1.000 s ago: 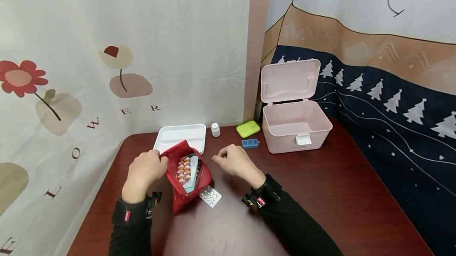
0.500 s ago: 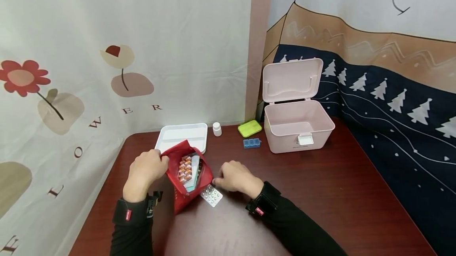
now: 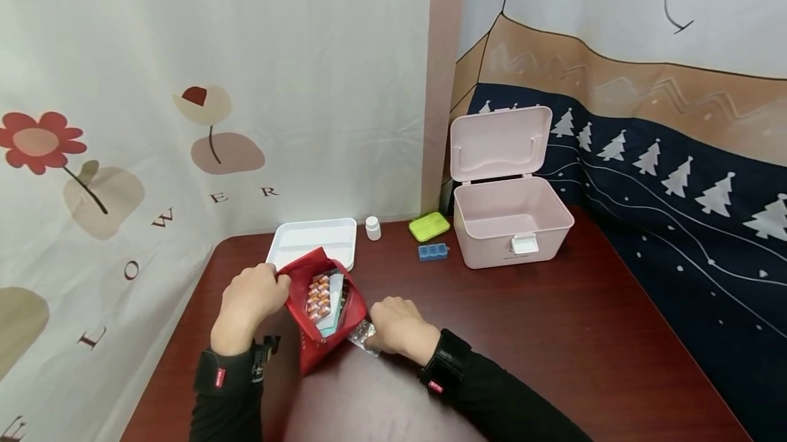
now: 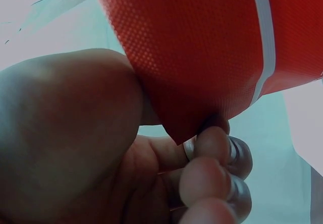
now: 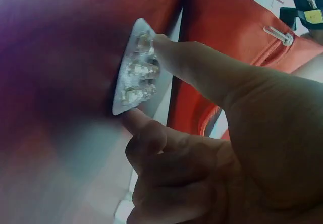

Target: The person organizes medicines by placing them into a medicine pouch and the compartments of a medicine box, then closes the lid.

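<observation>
The left hand (image 3: 253,300) grips a red zippered pouch (image 3: 315,348) between the hands; the right hand (image 3: 399,326) pinches a blister pack (image 5: 135,73).

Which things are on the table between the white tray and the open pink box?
In the head view: a standing white bottle, then a green case with a blue box in front.

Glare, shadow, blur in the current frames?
Head: pale glare on the near table; left wrist: left hand shadowed, background washed out; right wrist: purplish cast at upper left, tabletop soft, bright glints on the pill pack.
</observation>
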The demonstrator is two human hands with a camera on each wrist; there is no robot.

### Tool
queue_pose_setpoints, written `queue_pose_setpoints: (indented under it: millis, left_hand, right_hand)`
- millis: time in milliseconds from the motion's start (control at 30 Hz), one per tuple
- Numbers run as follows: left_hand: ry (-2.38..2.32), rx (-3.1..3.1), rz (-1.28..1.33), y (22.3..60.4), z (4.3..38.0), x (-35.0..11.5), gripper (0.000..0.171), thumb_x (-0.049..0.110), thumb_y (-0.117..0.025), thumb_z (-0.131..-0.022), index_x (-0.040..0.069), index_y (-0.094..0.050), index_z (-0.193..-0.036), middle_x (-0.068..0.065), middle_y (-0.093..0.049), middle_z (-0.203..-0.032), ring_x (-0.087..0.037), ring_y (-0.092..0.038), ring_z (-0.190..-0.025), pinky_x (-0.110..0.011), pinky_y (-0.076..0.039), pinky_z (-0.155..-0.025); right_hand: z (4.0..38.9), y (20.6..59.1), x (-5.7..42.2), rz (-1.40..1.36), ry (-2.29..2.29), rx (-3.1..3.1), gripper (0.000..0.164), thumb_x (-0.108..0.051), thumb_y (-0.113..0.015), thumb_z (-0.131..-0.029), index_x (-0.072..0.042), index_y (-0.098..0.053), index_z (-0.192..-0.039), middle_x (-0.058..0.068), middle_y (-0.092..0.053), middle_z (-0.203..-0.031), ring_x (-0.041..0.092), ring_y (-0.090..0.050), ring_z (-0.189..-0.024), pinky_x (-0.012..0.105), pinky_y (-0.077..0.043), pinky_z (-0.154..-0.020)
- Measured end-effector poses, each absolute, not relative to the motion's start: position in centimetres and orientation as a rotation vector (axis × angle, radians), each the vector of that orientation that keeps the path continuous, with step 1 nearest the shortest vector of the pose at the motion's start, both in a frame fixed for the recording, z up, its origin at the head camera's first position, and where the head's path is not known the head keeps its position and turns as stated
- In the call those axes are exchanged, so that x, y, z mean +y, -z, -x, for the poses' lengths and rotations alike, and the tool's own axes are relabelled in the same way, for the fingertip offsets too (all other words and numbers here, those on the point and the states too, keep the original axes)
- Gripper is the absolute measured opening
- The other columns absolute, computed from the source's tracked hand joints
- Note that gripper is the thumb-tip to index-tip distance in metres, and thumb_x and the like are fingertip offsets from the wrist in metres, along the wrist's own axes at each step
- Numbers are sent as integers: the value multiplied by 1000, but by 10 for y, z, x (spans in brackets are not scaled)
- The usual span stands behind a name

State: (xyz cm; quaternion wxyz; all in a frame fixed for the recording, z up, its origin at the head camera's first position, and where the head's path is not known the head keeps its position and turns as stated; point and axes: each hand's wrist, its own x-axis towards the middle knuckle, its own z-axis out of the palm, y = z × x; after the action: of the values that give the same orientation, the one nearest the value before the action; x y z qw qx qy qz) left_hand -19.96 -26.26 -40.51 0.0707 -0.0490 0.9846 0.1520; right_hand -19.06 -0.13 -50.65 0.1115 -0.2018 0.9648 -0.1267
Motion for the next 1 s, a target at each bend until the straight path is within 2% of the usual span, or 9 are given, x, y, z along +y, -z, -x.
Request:
queue_pose_setpoints:
  millis: [133,367,633,767,867,1000]
  left_hand:
    - [-467,2958,149,405,200,-263,47,31,-60,-106,-10,-65,-126,-21,-73,-98,-30,-65,-80,-41,-54,-66]
    - [-479,2950,160,405,198,-262,45,31,-60,-106,-10,-65,-125,-20,-73,-97,-29,-64,-79,-39,-53,-65]
    - [-482,2968,146,407,197,-262,43,30,-60,-106,-10,-66,-121,-18,-72,-92,-28,-64,-77,-38,-52,-64]
    - [-483,2972,143,407,197,-262,44,30,-59,-106,-10,-66,-122,-19,-72,-94,-28,-64,-77,-38,-52,-64]
    - [-484,2973,142,407,197,-261,44,30,-59,-105,-10,-66,-123,-20,-73,-96,-28,-64,-78,-39,-53,-64]
    - [-484,2971,146,407,197,-261,45,30,-60,-105,-11,-66,-124,-21,-73,-98,-28,-64,-78,-39,-54,-64]
  right_hand:
    - [199,503,7,551,369,2819,39,-44,-92,-84,-18,-66,-70,-3,-61,-71,16,-59,-70,40,-54,-68]
    - [220,500,32,415,460,2785,39,-44,-93,-84,-15,-68,-78,-1,-63,-78,18,-59,-75,41,-54,-73]
    - [235,500,51,369,547,2771,43,-38,-92,-88,-17,-64,-64,-2,-61,-70,16,-58,-71,37,-49,-66]
    - [240,498,58,373,619,2730,44,-34,-89,-91,-18,-62,-62,-6,-54,-64,14,-53,-67,33,-43,-65]
    - [242,495,63,404,674,2696,50,-31,-87,-94,-19,-55,-58,-8,-45,-59,13,-47,-63,31,-39,-63]
    - [244,493,69,474,738,2662,54,-25,-81,-98,-20,-49,-55,-9,-39,-56,12,-42,-61,29,-34,-61]
